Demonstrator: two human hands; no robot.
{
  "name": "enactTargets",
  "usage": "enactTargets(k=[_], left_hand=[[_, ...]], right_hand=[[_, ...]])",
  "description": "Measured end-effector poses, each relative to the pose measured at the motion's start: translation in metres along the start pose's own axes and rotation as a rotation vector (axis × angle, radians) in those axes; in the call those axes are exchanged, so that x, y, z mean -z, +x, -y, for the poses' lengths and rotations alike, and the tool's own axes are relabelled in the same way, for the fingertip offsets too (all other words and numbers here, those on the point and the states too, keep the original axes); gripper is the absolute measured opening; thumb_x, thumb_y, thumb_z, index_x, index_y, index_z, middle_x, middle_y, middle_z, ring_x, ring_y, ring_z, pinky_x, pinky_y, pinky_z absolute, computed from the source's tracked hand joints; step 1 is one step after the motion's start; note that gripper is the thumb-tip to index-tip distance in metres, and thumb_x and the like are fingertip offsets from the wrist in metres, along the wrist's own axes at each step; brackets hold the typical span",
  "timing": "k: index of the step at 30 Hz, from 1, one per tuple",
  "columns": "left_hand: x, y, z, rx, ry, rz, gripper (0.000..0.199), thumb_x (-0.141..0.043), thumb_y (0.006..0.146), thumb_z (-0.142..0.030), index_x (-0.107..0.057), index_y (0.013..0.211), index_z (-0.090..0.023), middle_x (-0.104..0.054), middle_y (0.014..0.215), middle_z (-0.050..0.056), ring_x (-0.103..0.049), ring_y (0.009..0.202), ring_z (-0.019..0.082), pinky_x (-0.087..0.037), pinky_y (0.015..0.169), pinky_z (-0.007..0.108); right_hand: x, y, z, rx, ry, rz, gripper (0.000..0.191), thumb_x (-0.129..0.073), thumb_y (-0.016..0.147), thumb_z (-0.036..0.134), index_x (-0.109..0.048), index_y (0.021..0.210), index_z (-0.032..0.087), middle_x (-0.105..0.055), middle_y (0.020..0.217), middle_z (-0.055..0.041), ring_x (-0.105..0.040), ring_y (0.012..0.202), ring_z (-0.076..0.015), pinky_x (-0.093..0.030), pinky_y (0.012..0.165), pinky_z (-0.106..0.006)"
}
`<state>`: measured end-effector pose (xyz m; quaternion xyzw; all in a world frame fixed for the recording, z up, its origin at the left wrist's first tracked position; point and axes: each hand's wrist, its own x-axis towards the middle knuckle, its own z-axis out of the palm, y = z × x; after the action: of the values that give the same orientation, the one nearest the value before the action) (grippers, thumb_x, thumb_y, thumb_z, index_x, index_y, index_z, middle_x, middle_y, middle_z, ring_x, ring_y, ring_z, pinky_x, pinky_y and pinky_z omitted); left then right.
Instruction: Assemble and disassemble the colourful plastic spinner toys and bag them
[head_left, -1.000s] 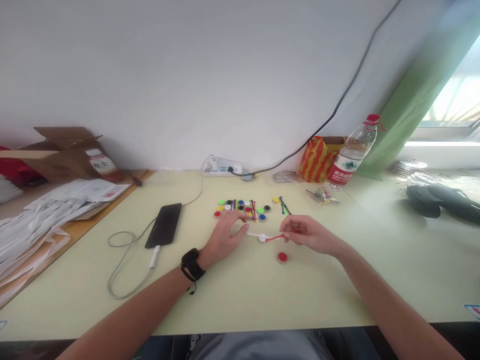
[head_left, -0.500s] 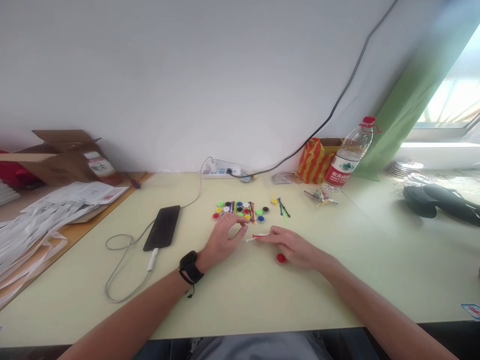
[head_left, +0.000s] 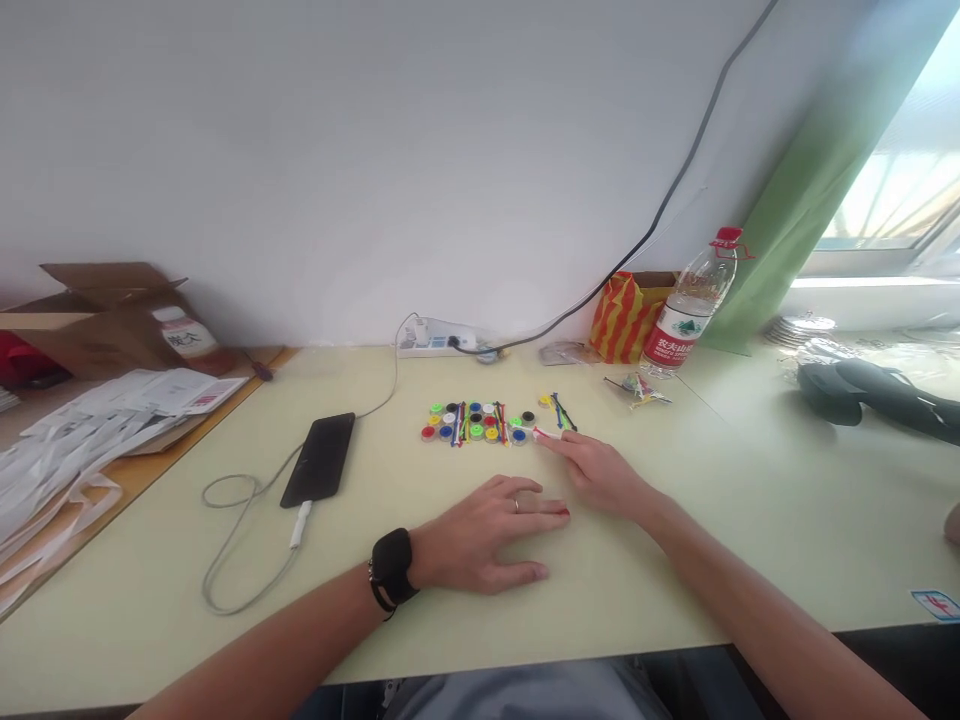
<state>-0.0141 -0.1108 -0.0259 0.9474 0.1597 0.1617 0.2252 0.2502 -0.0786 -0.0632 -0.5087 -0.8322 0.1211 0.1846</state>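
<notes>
My right hand (head_left: 604, 475) is closed, its index finger stretched forward. At its fingertip are small thin red and white plastic sticks (head_left: 542, 433), partly hidden by the finger. They lie beside rows of small round coloured discs (head_left: 476, 433) and bundles of coloured sticks (head_left: 500, 422). Nearer me, my left hand (head_left: 487, 530) is open over the tabletop with fingers spread. Its fingertips reach a red disc (head_left: 564, 511), which is mostly covered. Beyond my right hand lie a yellow disc (head_left: 544, 401) and a few blue, green and black sticks (head_left: 562, 412).
A phone (head_left: 319, 458) on a charging cable lies left. Against the wall is a power strip (head_left: 435, 340). At the back right stand a water bottle (head_left: 686, 310) and a striped bag (head_left: 624, 318). A small plastic packet (head_left: 637, 389) lies before them. Paper strips (head_left: 142, 425) cover the left side.
My right hand has moved the red and white sticks forward, up to the right end of the discs. My left hand has come back and right, fingers spreading, to the red disc.
</notes>
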Motion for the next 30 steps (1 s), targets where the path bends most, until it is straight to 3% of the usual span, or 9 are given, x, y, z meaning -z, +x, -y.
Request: enactTargets(k=[7, 11, 16, 19, 23, 26, 30], left_hand=[[0.001, -0.002, 0.008, 0.021, 0.015, -0.090, 0.040, -0.069, 0.094, -0.033, -0.067, 0.134, -0.036, -0.071, 0.135, 0.002, -0.058, 0.129, 0.031, -0.046, 0.113, 0.051], [0.003, -0.004, 0.018, 0.082, 0.074, -0.169, 0.035, -0.066, 0.095, -0.030, -0.069, 0.130, -0.034, -0.072, 0.131, 0.005, -0.059, 0.126, 0.030, -0.049, 0.109, 0.050], [0.004, -0.006, 0.031, 0.145, 0.130, -0.252, 0.044, -0.066, 0.095, -0.027, -0.063, 0.138, -0.035, -0.068, 0.133, 0.007, -0.058, 0.127, 0.029, -0.049, 0.109, 0.051], [0.004, -0.007, 0.036, 0.188, 0.128, -0.290, 0.043, -0.065, 0.096, -0.026, -0.062, 0.138, -0.034, -0.066, 0.134, 0.008, -0.057, 0.129, 0.028, -0.048, 0.111, 0.050], [0.003, -0.007, 0.036, 0.185, 0.121, -0.277, 0.047, -0.066, 0.096, -0.027, -0.059, 0.142, -0.033, -0.063, 0.141, 0.007, -0.056, 0.132, 0.029, -0.048, 0.113, 0.051], [0.003, -0.005, 0.033, 0.164, 0.098, -0.257, 0.042, -0.065, 0.096, -0.027, -0.063, 0.137, -0.035, -0.068, 0.134, 0.006, -0.059, 0.128, 0.028, -0.049, 0.110, 0.049], [0.004, -0.004, 0.031, 0.205, 0.100, -0.409, 0.018, -0.060, 0.099, -0.028, -0.071, 0.114, -0.030, -0.073, 0.116, 0.005, -0.064, 0.115, 0.025, -0.052, 0.104, 0.046]], right_hand=[[0.003, 0.001, -0.014, -0.075, -0.049, -0.038, 0.066, -0.039, 0.089, 0.003, -0.057, 0.148, 0.027, -0.066, 0.104, -0.0066, -0.063, 0.089, -0.0206, -0.043, 0.075, -0.029], [0.002, 0.005, -0.020, -0.120, -0.080, -0.132, 0.063, -0.039, 0.091, 0.007, -0.052, 0.150, 0.025, -0.065, 0.098, -0.0084, -0.061, 0.091, -0.0241, -0.044, 0.075, -0.032], [0.003, 0.006, -0.012, -0.129, 0.258, -0.278, 0.039, -0.037, 0.103, 0.029, -0.038, 0.142, 0.025, -0.060, 0.088, -0.0025, -0.059, 0.077, -0.0218, -0.046, 0.070, -0.032], [0.002, 0.004, 0.000, -0.100, 0.443, -0.309, 0.037, -0.041, 0.104, 0.038, -0.029, 0.136, 0.025, -0.059, 0.088, -0.0007, -0.058, 0.073, -0.0196, -0.046, 0.066, -0.030], [0.002, 0.002, 0.013, -0.041, 0.498, -0.240, 0.024, -0.041, 0.104, 0.040, -0.042, 0.123, 0.025, -0.061, 0.089, -0.0026, -0.057, 0.076, -0.0188, -0.047, 0.068, -0.030], [0.004, 0.002, 0.019, 0.015, 0.476, -0.185, 0.022, -0.040, 0.105, 0.040, -0.054, 0.109, 0.024, -0.062, 0.090, -0.0046, -0.055, 0.076, -0.0186, -0.047, 0.069, -0.031], [0.004, 0.001, 0.026, 0.057, 0.472, -0.160, 0.026, -0.041, 0.104, 0.041, -0.062, 0.106, 0.024, -0.066, 0.092, -0.0064, -0.054, 0.071, -0.0182, -0.045, 0.066, -0.031]])
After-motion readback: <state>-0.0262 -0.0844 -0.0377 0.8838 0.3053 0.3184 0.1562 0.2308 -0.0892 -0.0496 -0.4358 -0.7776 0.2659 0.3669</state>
